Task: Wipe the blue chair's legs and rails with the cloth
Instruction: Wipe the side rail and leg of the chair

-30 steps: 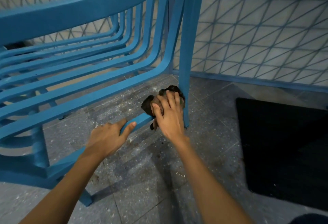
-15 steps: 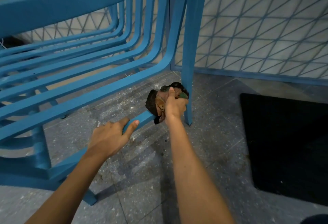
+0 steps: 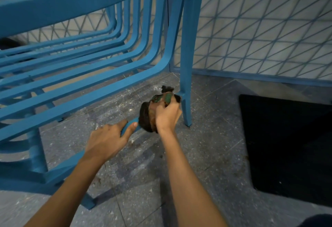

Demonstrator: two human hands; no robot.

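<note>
The blue chair (image 3: pixel 100 90) fills the left and top of the head view, its slatted seat above the floor. A low side rail (image 3: pixel 68 163) runs from the near leg up to the far leg (image 3: pixel 186 75). My left hand (image 3: pixel 107 140) grips this rail, thumb over its top. My right hand (image 3: pixel 168 115) holds a dark bunched cloth (image 3: pixel 148 117) with green and brown patches, wrapped round the rail's far end where it meets the far leg.
A black mat (image 3: pixel 287 145) lies on the speckled grey floor at the right. A tiled wall with a blue diagonal grid (image 3: pixel 260 28) stands close behind the chair. Dust and white specks cover the floor under the seat.
My right hand has turned on the cloth at the rail's far end, going from palm-down to a side grip. My left hand has stayed on the rail.
</note>
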